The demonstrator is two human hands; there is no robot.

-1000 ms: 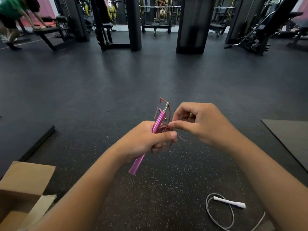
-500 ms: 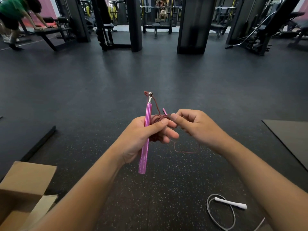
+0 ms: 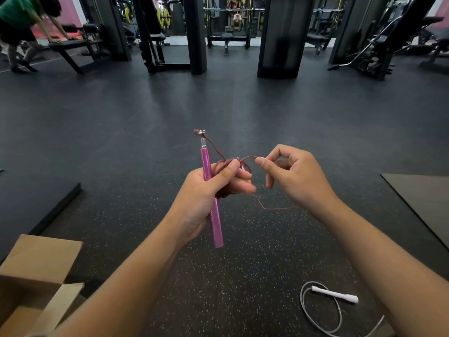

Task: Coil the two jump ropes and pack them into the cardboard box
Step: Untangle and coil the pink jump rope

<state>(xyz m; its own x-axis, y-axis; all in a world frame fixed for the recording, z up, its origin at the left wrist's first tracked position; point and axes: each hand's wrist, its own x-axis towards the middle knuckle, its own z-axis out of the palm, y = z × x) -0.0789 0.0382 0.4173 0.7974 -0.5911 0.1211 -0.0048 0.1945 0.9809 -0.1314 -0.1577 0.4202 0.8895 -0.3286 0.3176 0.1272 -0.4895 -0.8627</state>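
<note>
My left hand (image 3: 209,193) grips a pink jump rope handle (image 3: 211,195) held nearly upright, with its thin dark red cord (image 3: 220,152) bunched in coils under my thumb. My right hand (image 3: 295,177) pinches a strand of that cord just right of the coils; a loose loop hangs below between the hands. The second handle is mostly hidden behind my left fingers. A white jump rope (image 3: 334,294) with a grey cord lies on the floor at the lower right. The open cardboard box (image 3: 36,268) sits at the lower left corner.
Dark speckled rubber floor (image 3: 243,276) is underfoot. A raised black mat edge (image 3: 58,205) runs at left and a grey mat (image 3: 427,203) lies at right. Gym racks, pillars and benches stand far ahead; a person in green leans on a bench (image 3: 73,45) at far left.
The pink handle has swung from tilted to nearly upright in my left hand. My right hand has pulled away to the right, drawing a strand of cord out from the coils.
</note>
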